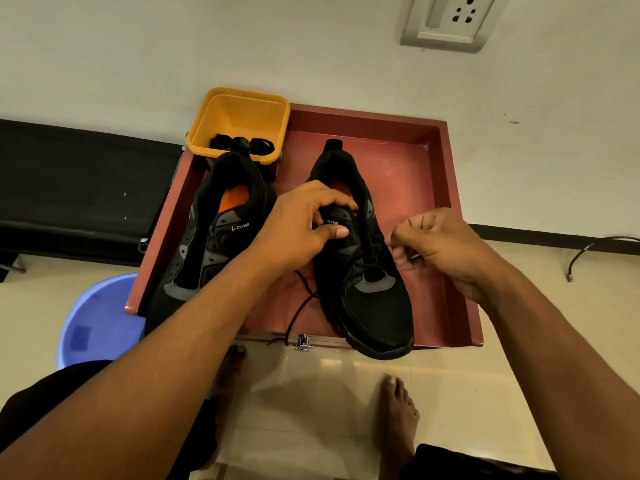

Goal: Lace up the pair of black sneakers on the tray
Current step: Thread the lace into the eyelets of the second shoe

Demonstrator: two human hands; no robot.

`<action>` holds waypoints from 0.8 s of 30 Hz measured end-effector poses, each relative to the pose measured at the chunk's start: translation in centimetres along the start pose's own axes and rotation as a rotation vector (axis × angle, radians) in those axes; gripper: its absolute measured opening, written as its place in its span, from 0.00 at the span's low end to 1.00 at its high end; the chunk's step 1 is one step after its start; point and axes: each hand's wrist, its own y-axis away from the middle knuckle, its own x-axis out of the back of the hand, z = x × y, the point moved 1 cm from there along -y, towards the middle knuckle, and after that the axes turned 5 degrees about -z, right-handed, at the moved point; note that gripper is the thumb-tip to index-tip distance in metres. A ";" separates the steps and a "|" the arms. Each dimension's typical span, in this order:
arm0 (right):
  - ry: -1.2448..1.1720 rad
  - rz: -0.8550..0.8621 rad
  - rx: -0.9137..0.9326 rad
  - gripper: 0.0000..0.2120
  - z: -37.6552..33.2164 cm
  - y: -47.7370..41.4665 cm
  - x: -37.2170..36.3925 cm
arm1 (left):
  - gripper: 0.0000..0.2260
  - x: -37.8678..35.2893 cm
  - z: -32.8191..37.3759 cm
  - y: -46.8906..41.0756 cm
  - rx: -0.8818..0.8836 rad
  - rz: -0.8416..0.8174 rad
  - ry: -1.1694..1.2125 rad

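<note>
Left sneaker (pixel 207 244), right sneaker (pixel 370 299) on tray (pixel 426 202), long axes near-far, toes toward us. Our left hand (pixel 304 226) pinches right sneaker's tongue (pixel 337 218); our right hand (pixel 440 244), curled tight, pinches lace (pixel 299 308).

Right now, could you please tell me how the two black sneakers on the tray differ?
The right sneaker has a lace partly threaded, with one end trailing toward the front edge of the tray. The left sneaker shows no lace. The left hand grips the right sneaker's tongue and the right hand pinches its lace, while the left sneaker lies untouched. Both are black with orange insoles, heels at the far end.
</note>
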 end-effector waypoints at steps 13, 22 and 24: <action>-0.023 0.025 -0.016 0.05 0.3 -0.1 -0.4 | 0.16 0.5 -0.3 -0.3 0.031 -0.055 0.078; -0.020 0.094 0.082 0.04 0.1 -0.2 0.2 | 0.18 0.7 -0.4 -0.4 0.048 -0.064 0.074; 0.021 0.036 0.111 0.06 0.2 -0.3 -0.4 | 0.18 0.7 -0.5 -0.4 0.042 -0.065 0.077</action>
